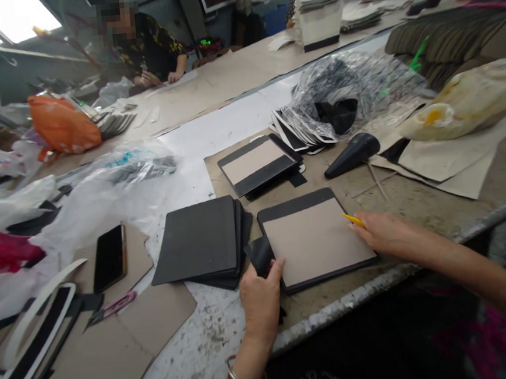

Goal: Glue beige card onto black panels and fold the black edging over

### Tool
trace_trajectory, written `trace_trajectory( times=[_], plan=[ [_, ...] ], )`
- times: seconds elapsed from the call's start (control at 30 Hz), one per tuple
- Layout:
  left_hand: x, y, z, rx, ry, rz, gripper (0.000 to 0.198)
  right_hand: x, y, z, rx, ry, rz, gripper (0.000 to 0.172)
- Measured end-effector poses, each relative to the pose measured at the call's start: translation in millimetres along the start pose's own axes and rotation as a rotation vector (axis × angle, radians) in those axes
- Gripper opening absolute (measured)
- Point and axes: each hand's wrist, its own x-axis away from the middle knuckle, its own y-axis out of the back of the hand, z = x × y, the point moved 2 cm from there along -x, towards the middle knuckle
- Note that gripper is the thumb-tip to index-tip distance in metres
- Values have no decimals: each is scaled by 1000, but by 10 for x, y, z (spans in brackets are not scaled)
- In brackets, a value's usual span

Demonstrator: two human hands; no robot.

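Observation:
My left hand (261, 297) pinches a small black flap of material (260, 254) at the left edge of a beige panel with black borders (311, 237). In my right hand (376, 231) is a thin yellow tool (354, 221), its tip over the panel's right edge; its kind is not clear. Left of the panel lies a stack of black sheets (199, 237). Behind it sits a smaller stack of black-and-beige panels (259, 162). A black cone-shaped object (352, 153) rests on its side beyond my right hand.
A phone (109, 258) and a pink-handled cutter (115, 305) lie on beige scraps at left. Clear plastic wrap (350, 88) covers pieces behind the panels. A filled plastic bag (465, 102) sits at right. Across the table, a person (150, 51) works. The table edge (333, 317) runs close in front.

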Motion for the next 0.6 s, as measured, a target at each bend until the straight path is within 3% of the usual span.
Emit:
trace_trajectory(
  times=[0.6],
  plan=[
    [-20,-5,23,-117,-158,31,23,49,-3,22,43,-8,-45,28]
  ],
)
